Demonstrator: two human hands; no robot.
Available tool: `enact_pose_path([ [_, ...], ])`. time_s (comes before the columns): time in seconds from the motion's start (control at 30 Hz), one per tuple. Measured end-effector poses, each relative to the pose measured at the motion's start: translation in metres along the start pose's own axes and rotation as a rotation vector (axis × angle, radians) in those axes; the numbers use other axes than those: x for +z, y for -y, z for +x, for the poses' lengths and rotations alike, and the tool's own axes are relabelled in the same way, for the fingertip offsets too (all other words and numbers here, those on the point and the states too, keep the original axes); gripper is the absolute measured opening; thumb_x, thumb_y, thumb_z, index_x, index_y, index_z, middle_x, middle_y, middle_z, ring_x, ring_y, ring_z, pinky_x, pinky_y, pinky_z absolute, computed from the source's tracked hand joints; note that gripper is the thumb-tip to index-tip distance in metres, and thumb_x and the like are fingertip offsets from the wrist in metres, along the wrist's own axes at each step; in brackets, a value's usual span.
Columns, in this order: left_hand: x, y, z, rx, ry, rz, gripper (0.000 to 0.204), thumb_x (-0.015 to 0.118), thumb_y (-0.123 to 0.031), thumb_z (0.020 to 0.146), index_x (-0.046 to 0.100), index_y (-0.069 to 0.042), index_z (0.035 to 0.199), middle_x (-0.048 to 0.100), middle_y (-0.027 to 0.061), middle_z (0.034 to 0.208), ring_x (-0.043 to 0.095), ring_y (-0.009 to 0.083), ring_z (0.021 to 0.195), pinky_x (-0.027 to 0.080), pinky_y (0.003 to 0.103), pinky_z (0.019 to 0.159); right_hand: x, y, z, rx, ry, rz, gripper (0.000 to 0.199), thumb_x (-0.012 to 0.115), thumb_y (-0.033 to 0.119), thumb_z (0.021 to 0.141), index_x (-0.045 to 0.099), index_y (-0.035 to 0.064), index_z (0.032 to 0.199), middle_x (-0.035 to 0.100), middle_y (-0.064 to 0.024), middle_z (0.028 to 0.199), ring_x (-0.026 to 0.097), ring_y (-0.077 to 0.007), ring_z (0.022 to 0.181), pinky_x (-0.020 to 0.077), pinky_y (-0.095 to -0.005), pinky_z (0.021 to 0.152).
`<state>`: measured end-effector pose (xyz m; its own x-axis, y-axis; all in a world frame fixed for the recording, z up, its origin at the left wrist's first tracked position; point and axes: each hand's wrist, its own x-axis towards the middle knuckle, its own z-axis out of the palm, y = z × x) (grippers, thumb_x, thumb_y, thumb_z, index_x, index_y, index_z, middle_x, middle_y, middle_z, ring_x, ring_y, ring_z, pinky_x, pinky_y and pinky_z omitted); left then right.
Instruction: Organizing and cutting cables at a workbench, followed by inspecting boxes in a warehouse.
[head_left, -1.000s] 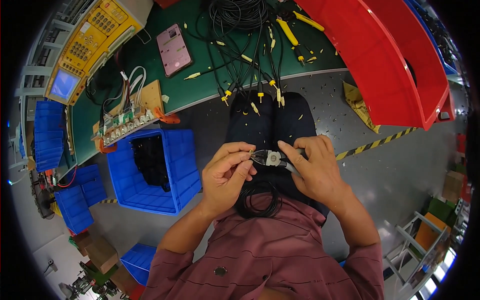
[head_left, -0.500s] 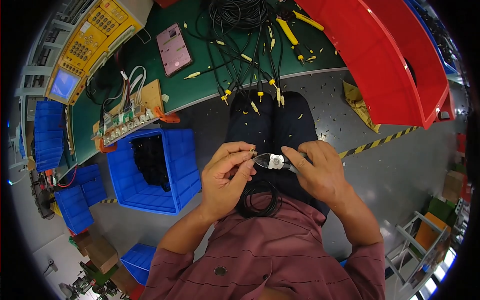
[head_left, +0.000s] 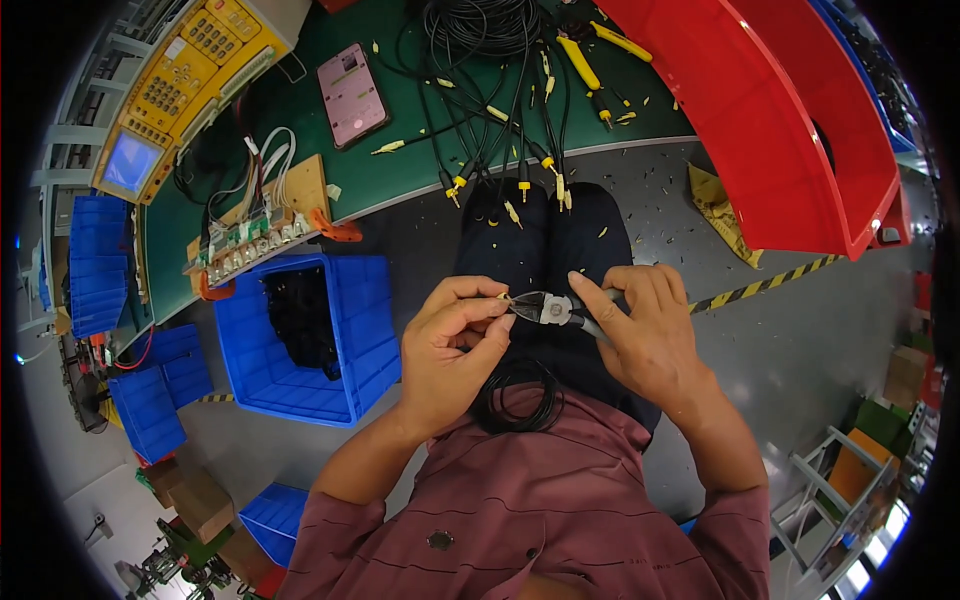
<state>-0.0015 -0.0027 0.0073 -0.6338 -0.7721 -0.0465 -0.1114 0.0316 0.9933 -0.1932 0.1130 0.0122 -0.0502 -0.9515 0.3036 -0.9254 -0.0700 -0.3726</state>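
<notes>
Over the lap, the right hand still squeezes the cutters, whose tips now meet the yellow plug pinched tight by the left hand, ready to snip

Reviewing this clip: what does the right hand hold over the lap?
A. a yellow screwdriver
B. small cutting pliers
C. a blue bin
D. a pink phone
B: the right hand grips the pliers, whose nose points at the cable tip pinched by the left hand; the pink phone lies on the bench and the blue bin stands on the floor.
</notes>
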Motion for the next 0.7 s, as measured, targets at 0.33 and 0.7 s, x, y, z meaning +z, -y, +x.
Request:
enact_pose_path([
  [0.33, -0.003, -0.001, 0.001, -0.004, 0.026, 0.096, 0.014, 0.061, 0.010, 0.079, 0.063, 0.004, 0.092, 0.055, 0.0100, 0.107, 0.059, 0.0078, 0.074, 0.051, 0.018, 0.059, -0.003, -0.001, -0.003, -0.034, -0.003, -0.063, 0.057, 0.067, 0.001, 0.059, 0.061, 0.0120, 0.115, 0.053, -0.0064, 0.088, 0.052, -0.0236, 0.078, 0.0409, -0.0357, 0.073],
  [0.7, -0.001, -0.003, 0.003, -0.094, 0.051, -0.046, 0.011, 0.062, 0.006, 0.082, 0.063, 0.004, 0.093, 0.049, 0.0101, 0.119, 0.060, 0.0076, 0.072, 0.049, 0.018, 0.058, 0.008, 0.011, 0.000, 0.474, -0.035, 0.753, 0.035, 0.060, 0.001, 0.077, 0.057, 0.0047, 0.112, 0.055, -0.0056, 0.084, 0.054, -0.0162, 0.074, 0.0410, -0.0265, 0.066],
])
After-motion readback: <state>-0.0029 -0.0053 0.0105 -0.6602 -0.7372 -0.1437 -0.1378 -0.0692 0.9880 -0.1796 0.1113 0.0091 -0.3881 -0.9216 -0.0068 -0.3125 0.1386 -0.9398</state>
